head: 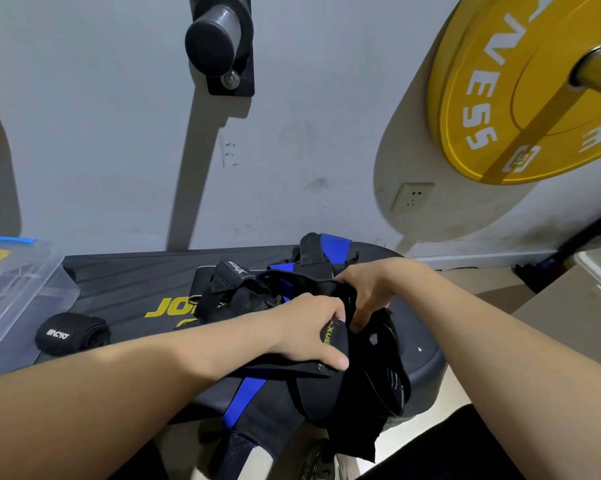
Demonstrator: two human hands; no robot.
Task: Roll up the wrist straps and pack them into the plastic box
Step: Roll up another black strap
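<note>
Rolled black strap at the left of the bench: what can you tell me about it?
The rolled strap is black fabric wound into a roll, with white lettering on the part facing the camera. It lies on its side on the black bench, close beside the clear plastic box.

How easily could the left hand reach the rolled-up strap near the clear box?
Probably yes: the rolled strap lies uncovered on the bench, on the side of the left hand, nothing between. That hand grips a black strap though, so it should let go first.
</note>
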